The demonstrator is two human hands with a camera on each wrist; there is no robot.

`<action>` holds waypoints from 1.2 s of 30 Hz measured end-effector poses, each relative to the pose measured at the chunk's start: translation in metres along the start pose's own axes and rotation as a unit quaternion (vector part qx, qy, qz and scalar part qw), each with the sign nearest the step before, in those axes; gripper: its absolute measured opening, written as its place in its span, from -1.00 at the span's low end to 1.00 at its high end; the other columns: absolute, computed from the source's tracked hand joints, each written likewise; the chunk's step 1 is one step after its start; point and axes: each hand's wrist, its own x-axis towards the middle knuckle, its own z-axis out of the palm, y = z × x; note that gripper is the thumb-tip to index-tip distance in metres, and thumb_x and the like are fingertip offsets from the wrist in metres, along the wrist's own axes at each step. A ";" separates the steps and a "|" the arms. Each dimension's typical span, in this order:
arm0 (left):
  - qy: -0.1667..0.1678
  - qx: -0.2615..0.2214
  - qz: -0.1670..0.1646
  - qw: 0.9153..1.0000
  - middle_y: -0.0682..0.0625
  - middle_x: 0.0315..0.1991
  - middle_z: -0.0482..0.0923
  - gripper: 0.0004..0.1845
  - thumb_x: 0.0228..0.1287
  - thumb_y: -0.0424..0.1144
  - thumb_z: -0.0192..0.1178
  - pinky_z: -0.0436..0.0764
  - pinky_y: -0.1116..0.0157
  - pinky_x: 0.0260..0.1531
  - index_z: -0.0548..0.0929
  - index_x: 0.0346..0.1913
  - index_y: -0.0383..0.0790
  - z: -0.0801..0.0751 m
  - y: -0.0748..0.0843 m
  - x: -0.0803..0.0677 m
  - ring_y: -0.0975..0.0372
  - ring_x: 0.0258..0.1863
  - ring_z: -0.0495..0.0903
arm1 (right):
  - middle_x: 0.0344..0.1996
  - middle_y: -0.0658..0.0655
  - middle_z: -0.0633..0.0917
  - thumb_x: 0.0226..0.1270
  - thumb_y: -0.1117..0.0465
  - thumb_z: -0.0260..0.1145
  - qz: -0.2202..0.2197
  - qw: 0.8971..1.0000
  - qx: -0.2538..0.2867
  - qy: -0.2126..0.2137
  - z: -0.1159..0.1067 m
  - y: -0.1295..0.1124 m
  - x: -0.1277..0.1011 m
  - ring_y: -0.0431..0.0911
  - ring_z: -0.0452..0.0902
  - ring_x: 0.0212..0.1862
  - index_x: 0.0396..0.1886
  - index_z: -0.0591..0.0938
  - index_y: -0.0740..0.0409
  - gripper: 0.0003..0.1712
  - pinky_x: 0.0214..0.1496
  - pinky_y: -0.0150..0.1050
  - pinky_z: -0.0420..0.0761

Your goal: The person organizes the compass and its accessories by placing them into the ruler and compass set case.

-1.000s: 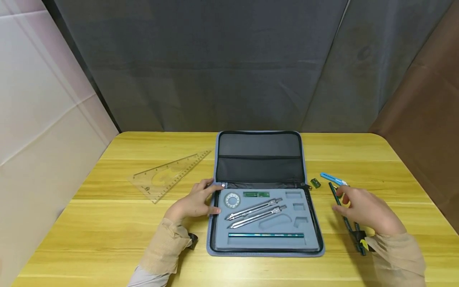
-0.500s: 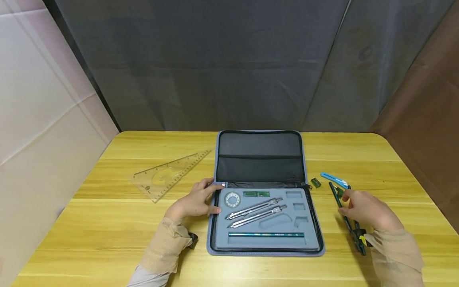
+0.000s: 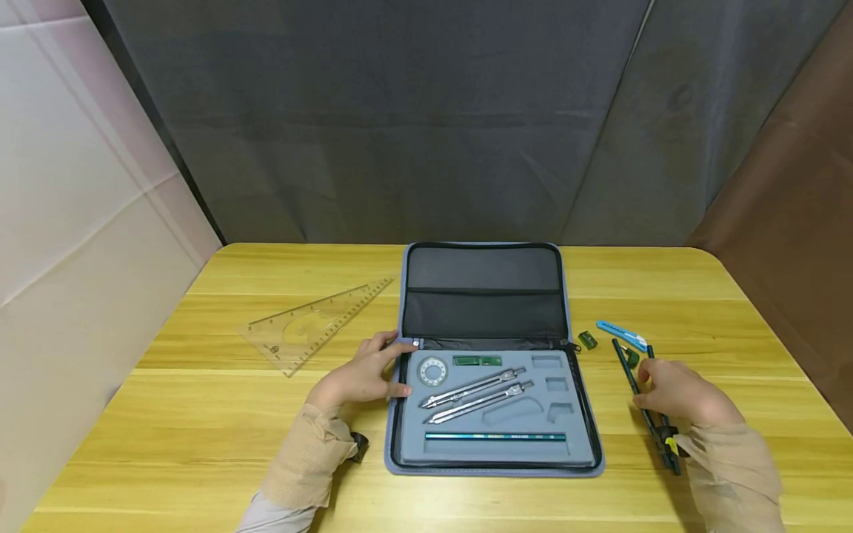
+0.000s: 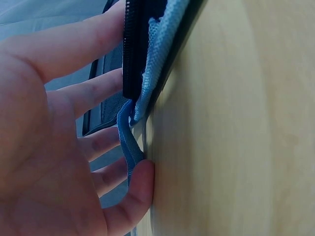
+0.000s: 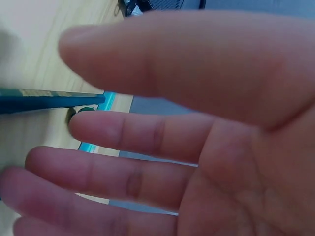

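My left hand point(image 3: 360, 381) rests at the left edge of an open zippered case point(image 3: 583, 448), thumb over the inner edge. In the left wrist view, its fingers touch the zipper edge beside a blue fabric strip point(image 4: 129, 140). Two silver compass-like instruments point(image 3: 476, 403), a green pencil point(image 3: 495, 437), a round marked ring point(image 3: 432, 371) and a small green box point(image 3: 477, 360) lie in the grey tray. My right hand point(image 3: 689, 392) hovers by two dark green pencils point(image 3: 626, 366) on the table, thumb and fingers apart. The right wrist view shows one pencil point(image 5: 44, 101) beyond the fingertips.
A blue utility knife point(image 3: 621, 334), a small green sharpener point(image 3: 587, 340) and another small green item point(image 3: 631, 358) lie right of the case. A transparent set square point(image 3: 269, 344) lies to its left. The case's black lid point(image 3: 483, 314) leans back behind the tray.
My right hand has shifted slightly right and down along the pencils, baring more of their far ends and the small green item. My left hand and the case have stayed put.
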 end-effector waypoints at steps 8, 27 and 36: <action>-0.002 0.001 -0.001 1.000 -0.23 0.38 -0.07 -0.35 0.06 -0.06 0.29 0.15 -0.12 0.16 0.35 0.25 -0.03 0.000 -0.001 -0.001 -0.13 0.29 -0.01 | -0.51 0.14 0.49 0.09 0.28 0.30 -0.006 1.000 -0.010 0.007 0.002 0.000 0.003 -0.10 0.32 -0.54 -0.30 0.45 0.43 -0.70 -0.49 -0.24 0.34; 0.003 -0.006 0.016 1.000 -0.26 0.35 -0.04 -0.35 0.06 0.00 0.28 0.15 -0.14 0.15 0.36 0.24 -0.05 -0.002 0.003 -0.003 -0.14 0.27 0.01 | -0.55 0.14 0.47 0.03 0.38 0.31 0.002 1.000 -0.003 0.007 0.008 0.002 0.009 -0.07 0.35 -0.54 -0.29 0.43 0.44 -0.70 -0.48 -0.21 0.37; -0.001 -0.006 0.004 1.000 -0.25 0.37 -0.07 -0.36 0.06 -0.08 0.30 0.14 -0.12 0.17 0.36 0.24 -0.05 0.000 -0.001 -0.001 -0.13 0.29 -0.01 | -0.64 0.12 0.44 0.00 0.46 0.22 0.014 1.000 0.026 0.002 0.011 0.002 0.009 -0.12 0.37 -0.66 -0.29 0.41 0.44 -0.75 -0.57 -0.26 0.38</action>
